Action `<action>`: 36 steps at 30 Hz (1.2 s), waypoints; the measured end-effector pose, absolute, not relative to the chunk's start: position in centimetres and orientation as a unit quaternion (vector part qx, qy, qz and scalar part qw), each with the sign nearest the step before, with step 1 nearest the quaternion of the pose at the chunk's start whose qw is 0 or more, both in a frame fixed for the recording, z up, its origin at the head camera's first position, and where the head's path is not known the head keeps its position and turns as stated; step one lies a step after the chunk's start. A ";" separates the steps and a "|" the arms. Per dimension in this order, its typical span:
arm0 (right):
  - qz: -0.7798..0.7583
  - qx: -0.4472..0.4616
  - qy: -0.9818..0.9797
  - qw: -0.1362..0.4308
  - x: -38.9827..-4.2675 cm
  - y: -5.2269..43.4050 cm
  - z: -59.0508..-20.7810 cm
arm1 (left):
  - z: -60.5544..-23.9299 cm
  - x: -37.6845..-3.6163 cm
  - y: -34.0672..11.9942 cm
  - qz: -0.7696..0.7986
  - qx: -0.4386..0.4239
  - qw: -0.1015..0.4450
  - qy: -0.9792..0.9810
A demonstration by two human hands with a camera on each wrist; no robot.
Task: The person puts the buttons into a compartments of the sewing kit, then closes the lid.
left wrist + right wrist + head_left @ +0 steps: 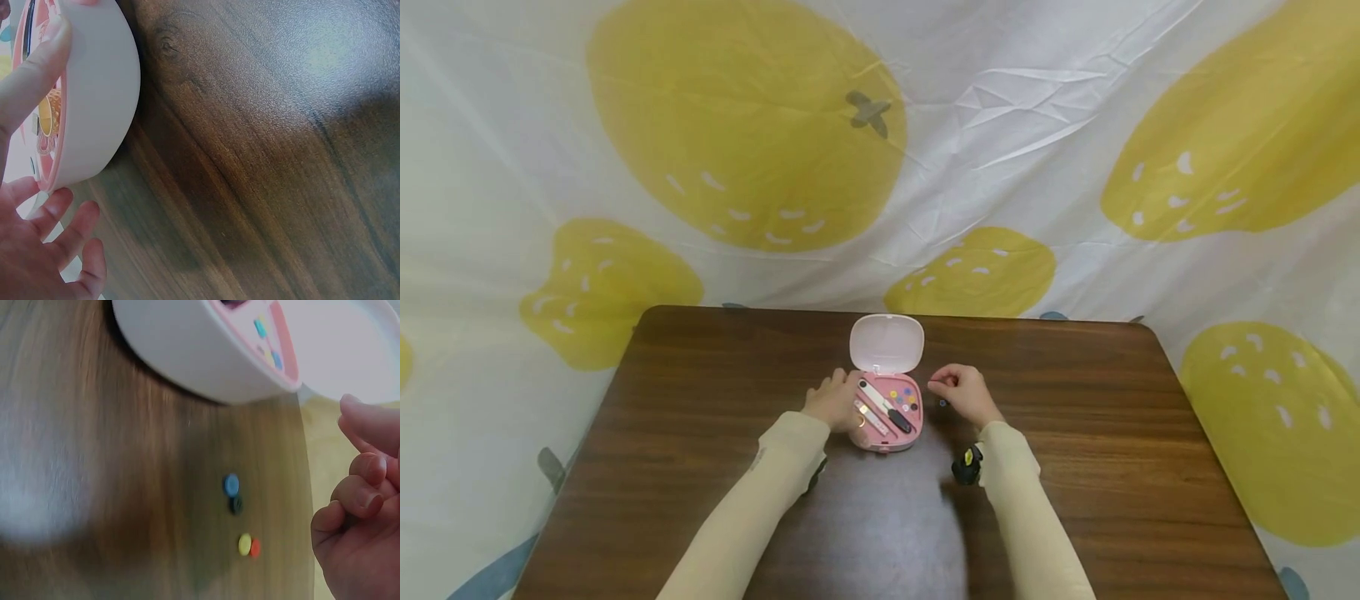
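Observation:
A pink sewing kit case (pixel 880 444) lies open at the table's middle, its white lid (pixel 886 343) tipped back. Inside are a black-handled tool, a white strip and coloured buttons. My left hand (pixel 833 400) rests against the case's left side. In the left wrist view its thumb (pixel 31 75) lies along the rim of the case (pixel 100 87), while the other fingers stay straight and off it. My right hand (pixel 964 393) hovers just right of the case with fingers curled (pixel 356 519); nothing shows in it. Below it several small buttons lie on the table: blue (pixel 231 484), dark (pixel 235 504), yellow (pixel 245 544), red (pixel 255 548).
The dark wooden table (pixel 700 400) has rounded far corners. A white cloth with yellow strawberry prints (pixel 745 125) hangs behind and around it. A black and yellow wrist camera (pixel 967 465) sits on my right forearm.

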State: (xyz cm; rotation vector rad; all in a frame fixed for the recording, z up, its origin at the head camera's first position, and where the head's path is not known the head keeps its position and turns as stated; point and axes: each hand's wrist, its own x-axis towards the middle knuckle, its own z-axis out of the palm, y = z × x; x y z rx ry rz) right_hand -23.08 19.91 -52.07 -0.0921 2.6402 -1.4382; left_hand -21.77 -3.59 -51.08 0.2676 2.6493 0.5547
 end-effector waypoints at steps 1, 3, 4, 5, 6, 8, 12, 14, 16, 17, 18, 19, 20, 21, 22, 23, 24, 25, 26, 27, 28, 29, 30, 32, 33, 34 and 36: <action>-0.476 -0.030 0.877 0.065 -23.0 20.2 -52.1 | -51.1 -21.8 -3.6 0.200 0.096 0.210 0.952; -0.474 -0.026 0.878 0.063 -22.9 20.7 -52.1 | -51.1 -21.8 -3.6 0.201 0.096 0.209 0.952; -0.476 -0.023 0.877 0.062 -22.8 21.0 -52.1 | -51.1 -21.8 -3.6 0.201 0.096 0.209 0.952; -0.476 -0.023 0.877 0.059 -22.8 21.3 -52.2 | -51.1 -21.8 -3.6 0.202 0.096 0.209 0.952; -0.477 -0.023 0.877 0.057 -22.7 21.6 -52.3 | -51.1 -21.8 -3.6 0.201 0.095 0.211 0.952; -0.478 -0.024 0.877 0.051 -22.6 22.1 -52.5 | -51.1 -21.8 -3.6 0.199 0.093 0.213 0.952; -0.464 -0.023 0.885 0.039 -22.4 23.3 -52.9 | -51.2 -21.8 -3.6 0.199 0.089 0.218 0.951; -0.455 -0.020 0.889 0.041 -22.3 23.8 -53.1 | -51.2 -21.8 -3.6 0.201 0.087 0.221 0.950; -0.447 -0.015 0.893 0.048 -22.1 24.4 -53.1 | -51.3 -21.8 -3.6 0.201 0.086 0.221 0.950; -0.447 -0.011 0.893 0.051 -22.1 24.6 -53.2 | -51.4 -21.9 -3.6 0.201 0.087 0.220 0.951; -0.447 -0.006 0.893 0.054 -22.0 24.9 -53.3 | -51.4 -21.9 -3.6 0.201 0.088 0.219 0.951; -0.446 -0.003 0.893 0.057 -21.9 25.1 -53.3 | -51.5 -21.9 -3.6 0.201 0.089 0.219 0.951; -0.447 -0.002 0.893 0.058 -21.8 25.3 -53.4 | -51.5 -22.0 -3.6 0.201 0.090 0.217 0.951; -0.448 0.000 0.892 0.059 -21.8 25.5 -53.6 | -51.5 -22.0 -3.6 0.201 0.091 0.216 0.951; -0.449 0.003 0.892 0.057 -21.8 25.6 -53.8 | -51.5 -22.0 -3.6 0.201 0.092 0.215 0.951; -0.449 0.004 0.892 0.055 -21.8 25.7 -54.0 | -51.5 -22.0 -3.7 0.202 0.093 0.215 0.951; -0.449 0.003 0.892 0.053 -21.8 25.7 -54.1 | -51.6 -22.0 -3.7 0.202 0.093 0.215 0.951; -0.449 0.002 0.892 0.053 -21.8 25.8 -54.2 | -51.6 -22.0 -3.7 0.202 0.093 0.215 0.951; -0.449 0.004 0.892 0.051 -21.8 25.7 -54.4 | -51.6 -22.0 -3.7 0.201 0.093 0.215 0.951; -0.450 0.008 0.892 0.050 -21.8 25.7 -54.5 | -51.6 -22.0 -3.7 0.201 0.093 0.215 0.951; -0.451 0.011 0.891 0.047 -21.7 25.7 -54.6 | -51.6 -22.0 -3.7 0.201 0.094 0.214 0.951; -0.451 0.013 0.891 0.044 -21.7 25.6 -54.7 | -51.6 -22.0 -3.7 0.201 0.094 0.214 0.951; -0.452 0.017 0.891 0.042 -21.7 25.6 -54.8 | -51.6 -22.0 -3.7 0.200 0.094 0.213 0.952; -0.451 0.025 0.891 0.038 -21.7 25.5 -55.1 | -51.7 -22.0 -3.7 0.199 0.095 0.211 0.952; -0.451 0.028 0.891 0.036 -21.7 25.4 -55.2 | -51.7 -22.0 -3.7 0.199 0.095 0.210 0.953; -0.450 0.032 0.892 0.037 -21.7 25.3 -55.3 | -51.7 -22.0 -3.7 0.198 0.095 0.209 0.953; -0.444 0.037 0.894 0.040 -21.8 25.2 -55.6 | -51.7 -22.0 -3.7 0.197 0.095 0.209 0.953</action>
